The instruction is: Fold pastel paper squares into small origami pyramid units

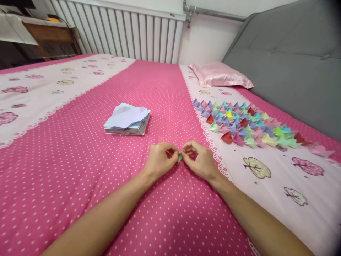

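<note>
A small piece of folded green paper point(180, 157) is pinched between my two hands, just above the pink dotted bedspread. My left hand point(162, 158) holds its left side with thumb and fingertips. From the right, my right hand point(199, 159) grips the other side the same way. Most of the paper is hidden by the fingers, so its exact folded shape cannot be made out. Ahead and to the left lies a stack of coloured paper sheets point(127, 117), a pale lilac one on top. Several rows of folded paper boats point(242, 122) in many colours stand to the right.
The bedspread point(101, 170) has pink dotted and white printed bands. A pink satin pillow point(220, 74) lies at the back right, by a grey headboard point(287, 57). Behind the bed are a white radiator point(125, 32) and a grey pipe point(218, 12). A wooden table point(50, 35) stands far left.
</note>
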`<state>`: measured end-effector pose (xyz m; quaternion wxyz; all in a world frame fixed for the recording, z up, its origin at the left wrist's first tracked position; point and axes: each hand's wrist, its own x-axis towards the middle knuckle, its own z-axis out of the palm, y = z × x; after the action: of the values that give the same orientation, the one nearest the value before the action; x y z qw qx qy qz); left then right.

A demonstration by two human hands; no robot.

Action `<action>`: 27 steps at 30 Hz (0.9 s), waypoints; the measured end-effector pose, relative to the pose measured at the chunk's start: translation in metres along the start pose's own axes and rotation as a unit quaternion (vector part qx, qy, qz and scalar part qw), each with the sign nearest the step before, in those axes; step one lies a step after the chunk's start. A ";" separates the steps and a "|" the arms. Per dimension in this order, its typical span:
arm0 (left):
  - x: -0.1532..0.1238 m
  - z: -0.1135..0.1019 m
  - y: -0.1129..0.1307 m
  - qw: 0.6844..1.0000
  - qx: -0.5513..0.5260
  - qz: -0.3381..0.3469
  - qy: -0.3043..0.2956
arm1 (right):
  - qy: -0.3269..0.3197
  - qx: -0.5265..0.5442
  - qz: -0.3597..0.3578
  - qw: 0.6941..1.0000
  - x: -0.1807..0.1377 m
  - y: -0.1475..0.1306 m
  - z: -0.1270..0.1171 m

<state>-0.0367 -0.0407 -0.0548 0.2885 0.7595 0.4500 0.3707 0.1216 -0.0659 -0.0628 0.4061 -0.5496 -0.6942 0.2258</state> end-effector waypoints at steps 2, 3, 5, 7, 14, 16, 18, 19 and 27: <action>0.000 0.000 0.000 1.000 0.001 -0.013 0.000 | 0.007 0.014 0.017 1.000 0.001 0.001 0.001; 0.000 0.000 0.000 1.000 0.003 -0.019 0.000 | 0.011 0.017 0.024 1.000 0.001 0.002 0.001; 0.001 -0.001 0.000 0.999 0.011 -0.031 0.004 | 0.023 0.015 0.033 0.999 0.001 0.003 0.001; 0.001 -0.001 0.000 0.999 0.023 -0.046 0.011 | 0.036 0.005 0.040 0.999 0.001 0.005 0.001; 0.001 -0.001 -0.003 0.995 0.081 -0.057 0.006 | 0.026 -0.068 0.045 0.996 0.001 0.003 -0.004; 0.000 -0.002 -0.002 0.992 0.117 -0.046 0.000 | 0.009 -0.106 0.035 0.994 0.001 0.001 -0.006; -0.001 -0.004 -0.001 0.988 0.151 -0.024 -0.009 | 0.001 -0.153 0.022 0.988 0.000 -0.002 -0.008; -0.001 -0.005 0.000 0.986 0.165 -0.013 -0.015 | -0.001 -0.178 0.012 0.984 -0.001 -0.003 -0.008; -0.006 -0.010 0.007 0.968 0.237 0.038 -0.079 | -0.042 -0.251 -0.031 0.967 -0.004 -0.006 -0.006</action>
<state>-0.0436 -0.0483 -0.0461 0.1208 0.8494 0.4718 0.2034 0.1236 -0.0722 -0.0560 0.2322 -0.6024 -0.7617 0.0546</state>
